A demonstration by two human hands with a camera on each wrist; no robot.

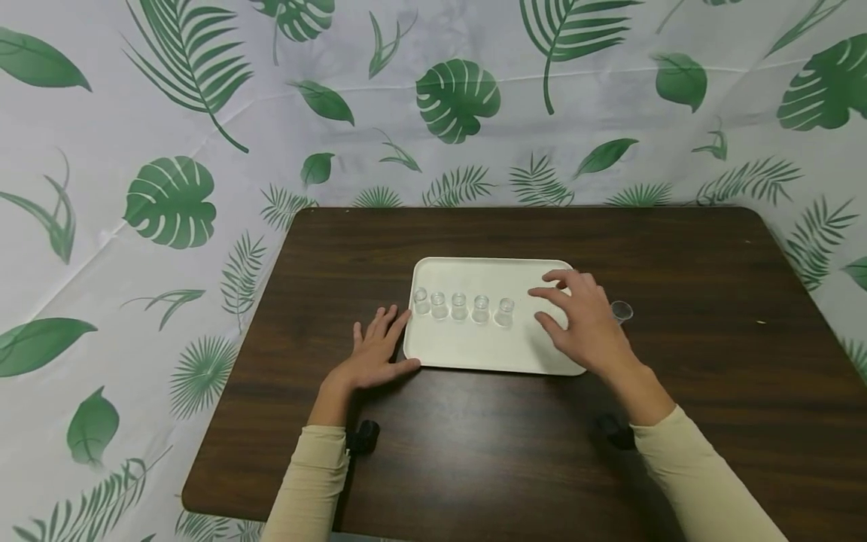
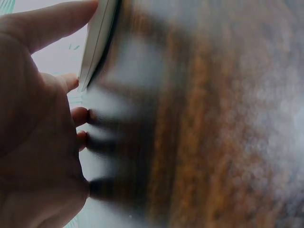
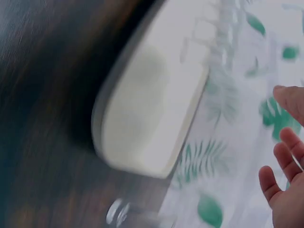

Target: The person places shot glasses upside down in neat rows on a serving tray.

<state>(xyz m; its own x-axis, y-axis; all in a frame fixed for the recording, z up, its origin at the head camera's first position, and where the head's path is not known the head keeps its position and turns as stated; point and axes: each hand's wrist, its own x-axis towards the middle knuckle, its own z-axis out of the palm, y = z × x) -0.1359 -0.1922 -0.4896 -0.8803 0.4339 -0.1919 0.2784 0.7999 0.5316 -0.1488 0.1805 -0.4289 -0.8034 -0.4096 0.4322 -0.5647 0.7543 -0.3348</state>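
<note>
Several small clear glass jars [image 1: 458, 307] stand in a row across the left and middle of a white rectangular tray [image 1: 467, 350]. My left hand [image 1: 371, 359] lies at the tray's left end with its fingers spread, thumb and index finger touching the rim. In the left wrist view, the thumb [image 2: 61, 21] lies against the tray's side. Over the right end of the tray hovers my right hand [image 1: 588, 320], fingers parted and holding nothing. Just right of the tray stands another clear glass [image 1: 621, 311], partly hidden behind that hand; it also shows blurred at the bottom of the right wrist view.
The tray sits on a dark brown wooden table [image 1: 474, 444] with rounded corners. A white cloth [image 1: 379, 120] with green leaf prints hangs behind the table and along its left side. A dark device [image 1: 366, 436] is strapped at the left wrist.
</note>
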